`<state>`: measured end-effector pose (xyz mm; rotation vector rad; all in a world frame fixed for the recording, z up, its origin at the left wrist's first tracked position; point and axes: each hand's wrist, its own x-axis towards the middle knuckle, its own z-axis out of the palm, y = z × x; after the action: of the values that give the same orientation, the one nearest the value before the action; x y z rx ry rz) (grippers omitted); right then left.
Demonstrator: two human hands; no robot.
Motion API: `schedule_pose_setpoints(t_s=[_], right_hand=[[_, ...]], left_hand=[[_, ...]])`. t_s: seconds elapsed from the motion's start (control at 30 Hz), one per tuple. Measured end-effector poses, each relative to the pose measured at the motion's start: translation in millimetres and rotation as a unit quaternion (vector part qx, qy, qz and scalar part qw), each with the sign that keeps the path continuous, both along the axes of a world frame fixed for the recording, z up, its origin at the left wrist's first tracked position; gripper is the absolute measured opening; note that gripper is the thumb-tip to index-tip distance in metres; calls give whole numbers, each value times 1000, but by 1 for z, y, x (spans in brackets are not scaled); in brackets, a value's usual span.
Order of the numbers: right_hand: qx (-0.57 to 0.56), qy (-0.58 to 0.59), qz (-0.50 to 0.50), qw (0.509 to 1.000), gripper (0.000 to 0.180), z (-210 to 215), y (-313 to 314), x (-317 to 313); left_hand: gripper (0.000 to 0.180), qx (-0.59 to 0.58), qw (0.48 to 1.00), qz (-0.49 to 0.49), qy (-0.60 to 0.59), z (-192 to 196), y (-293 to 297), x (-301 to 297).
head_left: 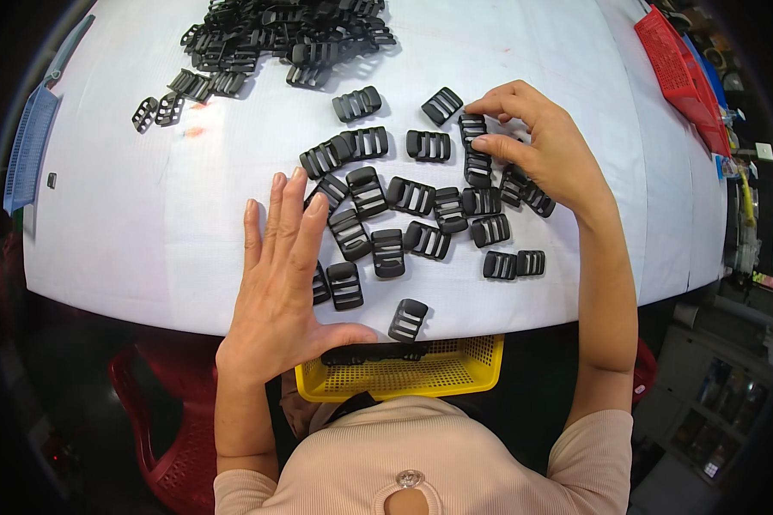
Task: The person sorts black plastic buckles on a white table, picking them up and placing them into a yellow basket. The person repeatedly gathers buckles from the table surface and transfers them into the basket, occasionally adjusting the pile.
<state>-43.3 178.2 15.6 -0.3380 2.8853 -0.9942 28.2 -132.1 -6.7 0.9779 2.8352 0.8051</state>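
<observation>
Black plastic strap-adjuster buckles [410,196] lie scattered over the white table in front of me. My right hand [537,137] has its thumb and fingertips closed on the ends of one buckle [472,127], which touches another buckle [477,166] just below it. Spread beside the left part of the group is my left hand [279,275], fingers stretched and apart, holding nothing. Its palm and fingers partly cover a few buckles, and its thumb points toward a lone buckle [408,319] near the front edge.
A big heap of the same buckles [275,34] lies at the far side. Below the table's front edge sits a yellow basket [395,390] with black pieces in it. A blue basket [30,150] stands left, a red one [683,77] right; a red chair [185,429] is at lower left.
</observation>
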Motion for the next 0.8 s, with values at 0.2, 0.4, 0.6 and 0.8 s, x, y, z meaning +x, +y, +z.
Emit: schedule_pose_setpoints(t_s=[0.2,0.4,0.6,0.8], right_hand=[[-31,18,11,999,43,-3,3,-1],[18,71,116,991,53,-33,2,-25],[-2,97,205,974,55,-40,-37,-46],[-37,69,280,957,47,-33,-58,-45]], left_hand=[[139,10,1000,15,-8,3,-1,2],[142,2,1000,26,-1,5,5,-5],[146,-4,999,31,11,3,5,-6],[147,24,999,30,7,4,6,-6]])
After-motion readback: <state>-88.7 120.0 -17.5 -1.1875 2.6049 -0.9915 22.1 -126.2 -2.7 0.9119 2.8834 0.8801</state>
